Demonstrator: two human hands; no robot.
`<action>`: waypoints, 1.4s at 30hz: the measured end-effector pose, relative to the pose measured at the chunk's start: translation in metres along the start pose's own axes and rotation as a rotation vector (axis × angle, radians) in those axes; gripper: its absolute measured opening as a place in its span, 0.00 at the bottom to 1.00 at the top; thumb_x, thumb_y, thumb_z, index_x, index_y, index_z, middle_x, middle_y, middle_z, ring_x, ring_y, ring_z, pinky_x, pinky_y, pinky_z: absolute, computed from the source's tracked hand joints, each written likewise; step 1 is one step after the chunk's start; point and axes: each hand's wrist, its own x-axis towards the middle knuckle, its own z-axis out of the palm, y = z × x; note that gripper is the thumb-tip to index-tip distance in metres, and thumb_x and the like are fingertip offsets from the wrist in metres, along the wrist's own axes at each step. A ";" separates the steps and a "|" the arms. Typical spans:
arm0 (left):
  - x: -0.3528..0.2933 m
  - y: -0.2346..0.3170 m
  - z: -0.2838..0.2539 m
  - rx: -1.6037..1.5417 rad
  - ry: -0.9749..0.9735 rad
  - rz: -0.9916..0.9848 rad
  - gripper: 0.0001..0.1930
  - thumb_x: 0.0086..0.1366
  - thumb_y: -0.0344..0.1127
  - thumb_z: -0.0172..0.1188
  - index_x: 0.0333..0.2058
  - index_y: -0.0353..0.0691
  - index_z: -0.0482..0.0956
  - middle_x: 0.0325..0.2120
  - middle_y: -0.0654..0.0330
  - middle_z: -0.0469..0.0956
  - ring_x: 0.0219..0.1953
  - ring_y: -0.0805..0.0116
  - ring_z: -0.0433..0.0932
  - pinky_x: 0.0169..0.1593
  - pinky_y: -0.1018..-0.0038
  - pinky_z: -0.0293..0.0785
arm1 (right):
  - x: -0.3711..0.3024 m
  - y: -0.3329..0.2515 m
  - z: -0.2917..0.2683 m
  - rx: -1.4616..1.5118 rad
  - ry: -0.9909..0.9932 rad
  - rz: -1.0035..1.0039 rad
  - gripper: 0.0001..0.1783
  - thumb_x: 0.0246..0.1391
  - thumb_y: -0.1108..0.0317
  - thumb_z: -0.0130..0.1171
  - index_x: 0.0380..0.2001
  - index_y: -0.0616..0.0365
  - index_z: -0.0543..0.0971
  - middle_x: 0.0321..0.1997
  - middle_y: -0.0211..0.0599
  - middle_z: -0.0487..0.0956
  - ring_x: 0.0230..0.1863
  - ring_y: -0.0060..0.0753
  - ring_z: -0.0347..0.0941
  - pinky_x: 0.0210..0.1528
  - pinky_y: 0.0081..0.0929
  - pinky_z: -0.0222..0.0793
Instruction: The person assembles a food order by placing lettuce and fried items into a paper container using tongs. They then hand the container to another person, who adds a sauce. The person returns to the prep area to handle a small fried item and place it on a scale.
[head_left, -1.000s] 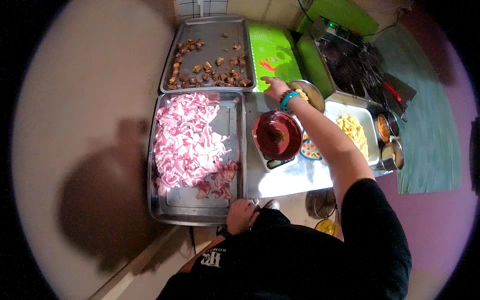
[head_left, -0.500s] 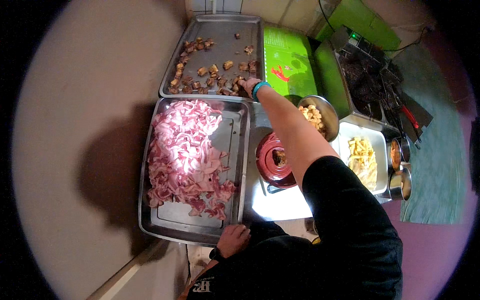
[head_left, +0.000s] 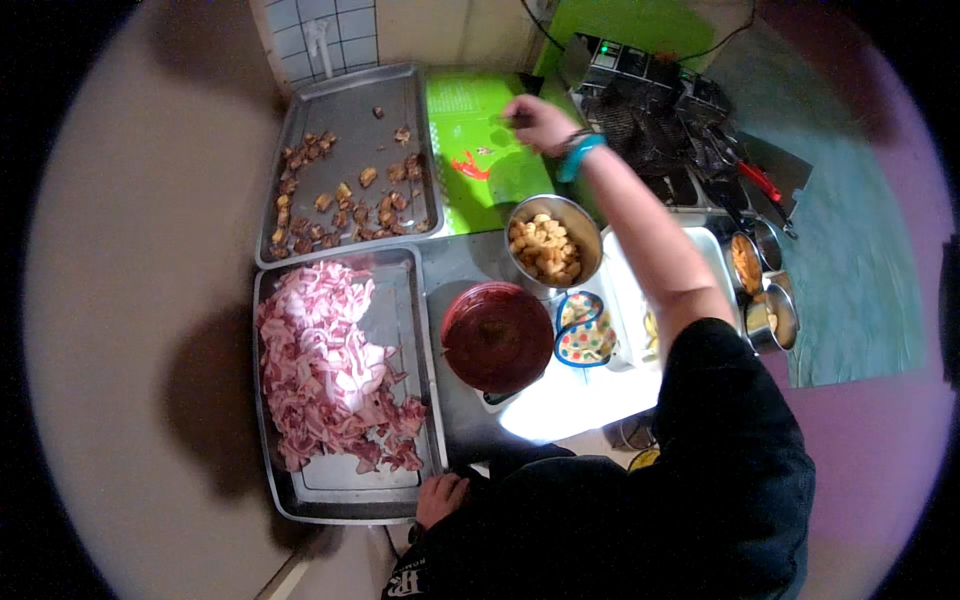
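Note:
My right hand (head_left: pixel 541 125) is above the green board (head_left: pixel 490 190), its fingers pinched around a small dark piece too blurred to name. A turquoise band circles that wrist. To its left lies a grey baking tray (head_left: pixel 330 115) with browned meat chunks (head_left: pixel 310 150) scattered over it. By the near right corner of the nearer metal tray (head_left: pixel 400 300), my left hand (head_left: pixel 441 499) is closed, fingers curled; what they hold, if anything, is hidden. Raw pink meat strips (head_left: pixel 325 350) heap up in that tray. A dark red bowl (head_left: pixel 497 338) stands to its right.
A steel bowl of golden chunks (head_left: pixel 548 250) stands beyond the red bowl, with a dotted cloth item (head_left: pixel 585 330) beside it. My right arm partly covers a white tray (head_left: pixel 715 260). Small metal bowls (head_left: pixel 772 318) and a black grill (head_left: pixel 640 110) with red-handled tongs (head_left: pixel 760 180) are farther right.
My right hand has left the browned chunks and moved right over the green board. The view has shifted, moving the trays left and lower in it. My left hand remains near the tray corner.

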 end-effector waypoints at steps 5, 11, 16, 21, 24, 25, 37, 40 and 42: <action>-0.003 -0.002 0.003 0.049 -0.022 -0.012 0.14 0.44 0.29 0.55 0.33 0.45 0.73 0.32 0.60 0.68 0.33 0.59 0.68 0.34 0.66 0.66 | -0.049 0.023 -0.162 -0.206 0.185 0.394 0.31 0.39 0.73 0.57 0.50 0.45 0.61 0.42 0.37 0.69 0.38 0.30 0.68 0.32 0.24 0.69; 0.002 0.007 -0.006 0.074 0.017 0.012 0.14 0.43 0.31 0.55 0.34 0.44 0.73 0.31 0.59 0.69 0.34 0.59 0.68 0.35 0.65 0.66 | -0.122 0.090 -0.244 -0.683 0.517 0.340 0.36 0.42 0.56 0.57 0.54 0.51 0.56 0.50 0.48 0.66 0.51 0.44 0.62 0.51 0.31 0.58; -0.001 0.012 -0.008 0.129 0.049 0.003 0.11 0.48 0.34 0.55 0.33 0.44 0.72 0.29 0.57 0.69 0.32 0.58 0.68 0.33 0.66 0.66 | -0.246 0.125 -0.238 -0.824 0.300 0.530 0.29 0.42 0.47 0.52 0.36 0.64 0.72 0.34 0.50 0.75 0.33 0.44 0.72 0.34 0.35 0.67; 0.001 -0.005 0.003 -0.127 -0.196 -0.400 0.09 0.51 0.35 0.53 0.32 0.43 0.72 0.28 0.57 0.69 0.34 0.58 0.68 0.35 0.66 0.65 | -0.282 0.115 -0.224 0.739 0.503 1.021 0.20 0.50 0.52 0.47 0.26 0.61 0.71 0.18 0.34 0.72 0.11 0.20 0.62 0.10 0.17 0.56; 0.008 0.006 -0.009 0.080 -0.086 -0.049 0.09 0.51 0.36 0.53 0.32 0.42 0.72 0.29 0.54 0.69 0.34 0.57 0.68 0.35 0.67 0.65 | -0.297 0.117 -0.239 1.237 0.349 0.815 0.16 0.53 0.56 0.44 0.22 0.58 0.69 0.08 0.22 0.63 0.06 0.15 0.54 0.06 0.12 0.48; 0.008 0.011 -0.014 0.155 -0.042 0.053 0.09 0.52 0.36 0.53 0.33 0.41 0.72 0.29 0.53 0.69 0.34 0.57 0.68 0.35 0.68 0.65 | -0.282 0.093 -0.233 1.162 0.454 0.871 0.14 0.54 0.57 0.43 0.23 0.55 0.67 0.09 0.19 0.57 0.07 0.11 0.48 0.06 0.11 0.40; -0.001 0.002 0.000 0.031 0.010 -0.060 0.12 0.48 0.33 0.55 0.35 0.42 0.72 0.32 0.56 0.70 0.37 0.55 0.67 0.41 0.64 0.63 | -0.311 0.121 -0.158 1.114 0.656 0.761 0.13 0.56 0.60 0.38 0.30 0.60 0.65 0.18 0.35 0.68 0.11 0.17 0.55 0.09 0.10 0.45; -0.008 -0.020 0.018 0.049 -0.031 -0.102 0.12 0.45 0.31 0.57 0.32 0.41 0.73 0.29 0.56 0.70 0.34 0.55 0.68 0.38 0.66 0.64 | -0.318 0.137 -0.149 1.269 0.631 0.690 0.16 0.56 0.57 0.38 0.36 0.60 0.62 0.28 0.45 0.74 0.15 0.21 0.61 0.09 0.09 0.49; 0.010 -0.002 -0.002 -0.029 0.029 -0.070 0.10 0.45 0.29 0.57 0.30 0.39 0.73 0.28 0.55 0.70 0.32 0.56 0.68 0.36 0.67 0.63 | -0.329 0.143 -0.145 1.152 0.580 0.794 0.22 0.54 0.49 0.36 0.39 0.57 0.63 0.31 0.44 0.74 0.22 0.29 0.69 0.16 0.20 0.60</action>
